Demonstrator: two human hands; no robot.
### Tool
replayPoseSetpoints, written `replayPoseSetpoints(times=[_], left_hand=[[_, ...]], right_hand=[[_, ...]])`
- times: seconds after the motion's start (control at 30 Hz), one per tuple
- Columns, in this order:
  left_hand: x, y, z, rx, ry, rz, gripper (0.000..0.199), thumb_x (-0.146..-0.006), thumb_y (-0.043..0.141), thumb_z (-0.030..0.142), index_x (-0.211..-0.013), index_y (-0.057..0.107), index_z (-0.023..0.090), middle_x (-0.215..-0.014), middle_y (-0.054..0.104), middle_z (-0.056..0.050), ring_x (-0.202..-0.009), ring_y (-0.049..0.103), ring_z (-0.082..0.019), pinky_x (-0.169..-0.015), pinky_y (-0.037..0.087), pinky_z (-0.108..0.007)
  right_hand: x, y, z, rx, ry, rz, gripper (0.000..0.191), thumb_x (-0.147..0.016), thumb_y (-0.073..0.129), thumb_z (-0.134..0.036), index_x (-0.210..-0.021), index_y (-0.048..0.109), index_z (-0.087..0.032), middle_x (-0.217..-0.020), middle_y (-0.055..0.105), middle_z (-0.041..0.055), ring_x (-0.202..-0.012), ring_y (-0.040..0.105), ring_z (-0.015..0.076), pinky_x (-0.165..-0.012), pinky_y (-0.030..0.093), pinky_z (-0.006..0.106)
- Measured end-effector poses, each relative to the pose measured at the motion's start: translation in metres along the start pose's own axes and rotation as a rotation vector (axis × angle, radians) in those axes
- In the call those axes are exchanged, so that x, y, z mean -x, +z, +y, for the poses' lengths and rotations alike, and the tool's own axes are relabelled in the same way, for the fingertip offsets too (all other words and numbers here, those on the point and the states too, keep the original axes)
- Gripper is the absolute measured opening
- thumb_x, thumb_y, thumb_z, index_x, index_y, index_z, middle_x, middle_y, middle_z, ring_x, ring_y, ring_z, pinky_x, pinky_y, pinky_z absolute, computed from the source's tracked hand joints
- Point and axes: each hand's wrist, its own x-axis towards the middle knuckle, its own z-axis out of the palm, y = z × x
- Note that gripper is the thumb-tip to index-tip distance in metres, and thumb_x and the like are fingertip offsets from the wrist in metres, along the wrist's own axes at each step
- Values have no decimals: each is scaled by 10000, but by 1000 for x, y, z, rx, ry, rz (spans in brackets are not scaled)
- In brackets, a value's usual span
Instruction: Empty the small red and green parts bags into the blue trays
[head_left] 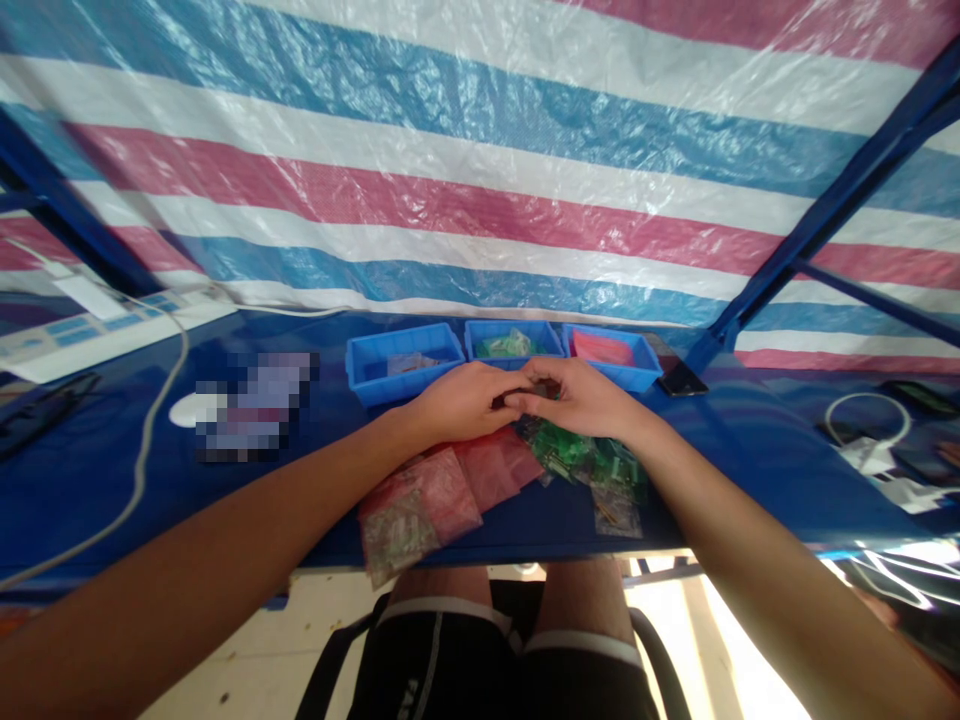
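My left hand (pixel 469 402) and my right hand (pixel 574 397) meet over the blue table, fingertips pinched together. Whatever lies between the fingers is too small and dark to make out. Under my left hand and wrist are pink plastic bags (pixel 446 487), with a clear bag of small parts (pixel 397 530) on top near the table's front edge. Below my right hand lie green plastic bags (pixel 562 450). A small clear bag (pixel 616 512) with thin brass-coloured pieces rests beside them. Just beyond the hands stand three blue bins.
The left bin (pixel 360 372) holds clear bags, the middle bin (pixel 472 330) green ones, the right bin (pixel 641 378) pink ones. A dark phone (pixel 681 378) lies to the right. At left are a power strip (pixel 135 330), a white cable (pixel 146 440) and a blurred-out object (pixel 259 410).
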Motion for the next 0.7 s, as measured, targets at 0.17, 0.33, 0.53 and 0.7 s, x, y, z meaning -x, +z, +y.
replayPoseSetpoints(times=[0.17,0.33,0.53,0.7], left_hand=[[0,0,0,-11,-1,7,224,-959,622,167,-1130,761,210,-984,816,-29,-779,743,-175,-725,495,-258],[0,1,-1,-7,-12,-8,225,-956,631,169,-1136,761,207,-983,818,-29,-785,744,-179,-720,477,-259],[0,1,-1,-23,-3,-4,235,-954,634,164,-1149,758,208,-991,817,-25,-780,739,-180,-717,472,-268],[0,2,-1,-36,5,-7,209,-961,631,172,-1124,756,207,-983,817,-27,-783,739,-182,-712,473,-268]], right_hand=[[0,1,0,-14,4,-1,304,-994,693,-511,-907,671,-221,-807,631,-6,-710,546,180,-644,387,310],[1,0,-1,-11,3,-7,314,-998,685,-515,-895,660,-219,-800,618,-7,-709,541,180,-647,387,315],[0,0,-1,1,-1,-13,328,-1000,680,-535,-907,663,-221,-808,622,-5,-712,538,182,-644,381,318],[0,-1,0,-13,-2,-13,340,-1001,677,-545,-900,656,-221,-799,613,-6,-701,527,179,-636,365,316]])
